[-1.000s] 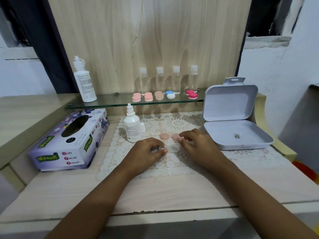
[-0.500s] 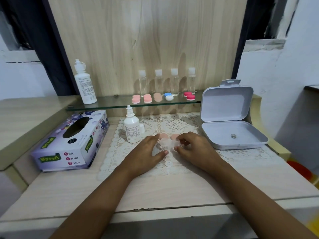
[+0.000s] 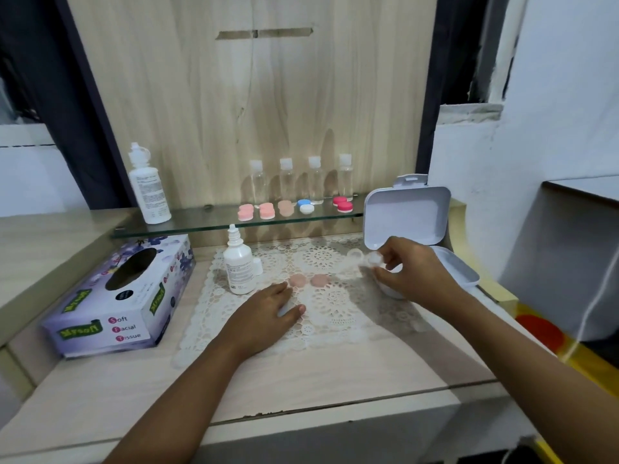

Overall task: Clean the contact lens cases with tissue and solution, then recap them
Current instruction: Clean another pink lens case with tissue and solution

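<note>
- The wooden desk [image 3: 335, 380] lies under both hands, and both forearms reach in over its near edge.
- A lace mat [image 3: 335, 329] covers the desk's middle; the left hand [image 3: 268, 311] rests palm-down on it with fingers loosely straight, gripping nothing that I can see. A pale patch shows by its thumb, but I cannot tell what it is.
- A tissue box [image 3: 100, 313] sits well to the left of the left hand, its slot facing up.
- A white hinged box [image 3: 407, 216] stands open just behind and beneath the right hand [image 3: 413, 272], which hides part of the box's tray.
- A glass shelf [image 3: 201, 222] runs beyond both hands. It carries a tall solution bottle [image 3: 149, 185], four clear bottles [image 3: 286, 182] and a row of capped lens cases [image 3: 268, 211].
- A small dropper bottle [image 3: 238, 262] stands upright just beyond the left hand, to its left.
- The right hand is raised off the mat, its fingertips pinching a clear lens case [image 3: 365, 257] that sticks out to the hand's left, in front of the box's lid.
- Two pink caps [image 3: 297, 280] lie side by side on the mat, just beyond the left fingertips and between the two hands.
</note>
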Motion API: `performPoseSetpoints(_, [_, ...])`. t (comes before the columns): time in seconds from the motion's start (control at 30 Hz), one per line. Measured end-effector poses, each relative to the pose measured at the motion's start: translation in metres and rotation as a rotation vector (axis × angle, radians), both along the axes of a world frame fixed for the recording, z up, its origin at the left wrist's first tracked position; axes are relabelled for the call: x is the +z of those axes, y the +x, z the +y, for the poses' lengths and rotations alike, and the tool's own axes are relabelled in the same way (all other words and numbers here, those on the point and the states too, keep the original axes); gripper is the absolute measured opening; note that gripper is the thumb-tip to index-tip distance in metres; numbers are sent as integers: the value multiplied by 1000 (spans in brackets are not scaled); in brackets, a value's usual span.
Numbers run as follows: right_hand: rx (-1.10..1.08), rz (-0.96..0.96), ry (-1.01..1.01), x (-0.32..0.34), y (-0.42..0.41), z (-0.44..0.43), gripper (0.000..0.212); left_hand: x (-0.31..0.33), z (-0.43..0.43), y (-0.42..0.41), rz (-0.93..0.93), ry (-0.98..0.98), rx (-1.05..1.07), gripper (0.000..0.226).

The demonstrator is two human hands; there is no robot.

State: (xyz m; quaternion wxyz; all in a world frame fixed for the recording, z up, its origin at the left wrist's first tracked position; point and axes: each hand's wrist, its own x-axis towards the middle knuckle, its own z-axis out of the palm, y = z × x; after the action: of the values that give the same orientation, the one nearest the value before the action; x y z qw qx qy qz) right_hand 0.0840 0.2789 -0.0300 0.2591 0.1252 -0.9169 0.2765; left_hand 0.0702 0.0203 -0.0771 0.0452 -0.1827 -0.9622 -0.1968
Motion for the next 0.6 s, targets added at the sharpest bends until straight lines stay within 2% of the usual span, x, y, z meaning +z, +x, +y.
performPoseSetpoints(0.2, [-124,28,234,5,-4,43,21,-2,-1,-2,-6,3,12,58])
performPoseSetpoints(0.3, [-198,52,464,7,-10,56,23,-2,-2,-3,-8,6,10,57])
performPoseSetpoints(0.43, [-118,221,872,6,-18,67,44,-2,-2,-4,-13,16,7,57])
performPoseSetpoints(0.6, [-4,356,1040,6,-20,67,38,-3,-2,-5,-11,27,9,56])
